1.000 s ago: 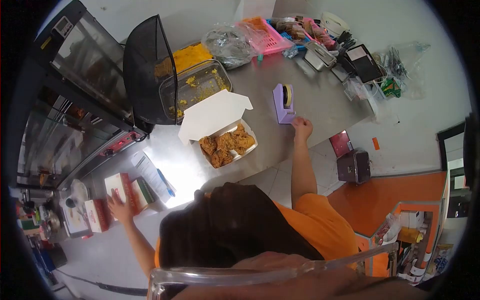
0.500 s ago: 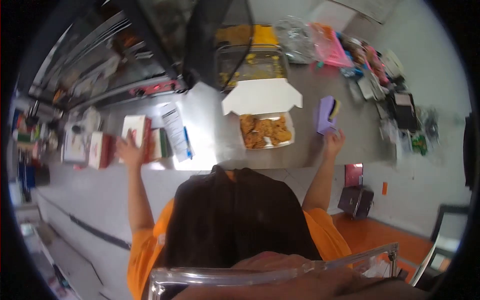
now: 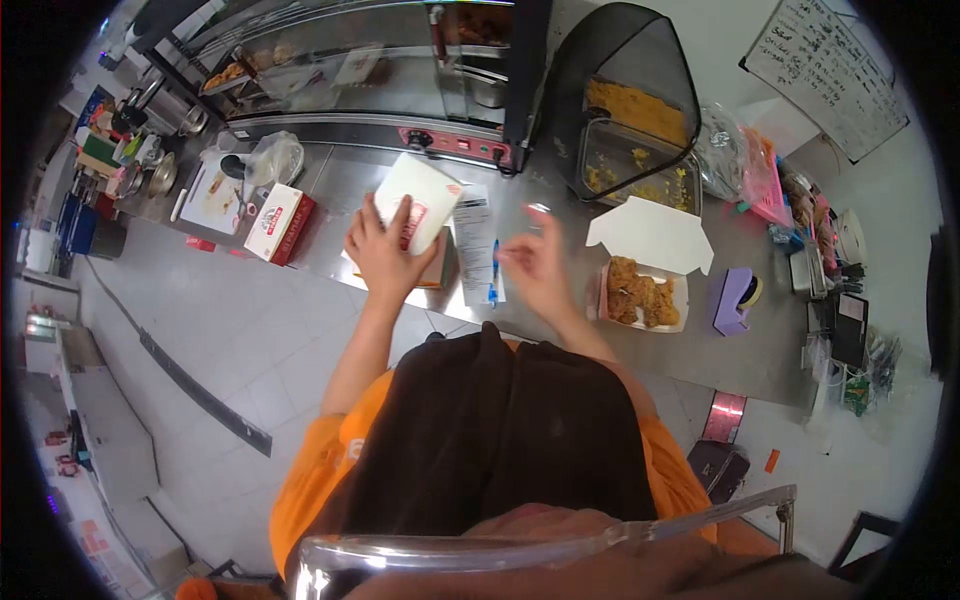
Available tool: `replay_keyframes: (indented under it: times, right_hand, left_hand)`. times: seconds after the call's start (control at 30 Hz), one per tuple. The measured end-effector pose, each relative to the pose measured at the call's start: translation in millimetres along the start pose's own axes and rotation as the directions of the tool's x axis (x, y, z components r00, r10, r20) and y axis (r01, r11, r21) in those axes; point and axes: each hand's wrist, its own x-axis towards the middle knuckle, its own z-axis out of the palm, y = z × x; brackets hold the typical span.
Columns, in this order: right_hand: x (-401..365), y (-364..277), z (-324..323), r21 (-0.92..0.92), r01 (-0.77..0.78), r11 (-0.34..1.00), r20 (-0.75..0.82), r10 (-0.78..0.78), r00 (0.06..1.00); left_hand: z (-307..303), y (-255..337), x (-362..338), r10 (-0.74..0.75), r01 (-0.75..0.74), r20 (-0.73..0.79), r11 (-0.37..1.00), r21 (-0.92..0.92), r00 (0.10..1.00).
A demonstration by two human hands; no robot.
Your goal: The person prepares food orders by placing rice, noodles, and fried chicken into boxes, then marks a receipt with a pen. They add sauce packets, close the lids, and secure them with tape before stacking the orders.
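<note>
A white and red box (image 3: 425,190) is under my left hand (image 3: 388,245), whose fingers are spread over its near side. Another red-sided box with a green edge (image 3: 440,262) shows partly below it. My right hand (image 3: 535,262) hovers over the counter right of the printed paper (image 3: 474,230) and blue pen (image 3: 494,272); its fingers are apart, and a small pale thing, too blurred to name, shows at the fingertips. An open white box (image 3: 655,235) of fried chicken (image 3: 640,295) lies farther right, beside the purple tape dispenser (image 3: 733,302).
A closed red and white box (image 3: 280,225) stands at the left, near a white board (image 3: 213,195). Behind are a glass display warmer (image 3: 340,75) and a mesh cover (image 3: 625,60) over trays of yellow crumbs. Plastic bags and a pink basket (image 3: 762,185) sit at the back right.
The view has shifted left. My right hand has left the tape dispenser and moved left, close to the paper and pen. The white box under my left hand is now tilted and nearer the paper.
</note>
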Motion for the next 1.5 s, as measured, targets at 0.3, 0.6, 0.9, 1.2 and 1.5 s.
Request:
replay_keyframes:
  times: [0.3, 0.6, 0.9, 1.2, 1.5]
  right_hand:
    - [54.0, -17.0, 108.7, -0.316, -0.1, 0.943, -0.036, 0.094, 0.995]
    - [51.2, 55.3, 137.2, -0.635, 0.038, 0.771, -0.109, -0.139, 0.984]
    - [25.1, 106.6, 143.0, -0.82, 0.154, 0.551, 0.299, 0.184, 0.937]
    - [37.6, 123.9, 131.8, -0.547, -0.09, 0.832, -0.13, 0.021, 0.991]
    - [28.0, 112.5, 159.1, -0.417, -0.452, 0.789, -0.289, 0.356, 0.888]
  left_hand:
    - [-40.9, -37.4, 13.4, -0.003, -0.006, -0.052, 0.985, -0.171, 0.999]
    - [-26.5, -134.2, 30.5, -0.034, 0.087, 0.129, 0.896, -0.436, 0.991]
    - [96.6, -230.4, 89.3, 0.29, -0.256, 0.378, 0.957, -0.14, 0.879]
    - [70.1, -154.9, 18.3, 0.599, -0.424, 0.444, 0.794, -0.435, 0.667]
    - [81.7, -139.3, -12.5, 0.531, -0.416, 0.512, 0.848, -0.33, 0.675]
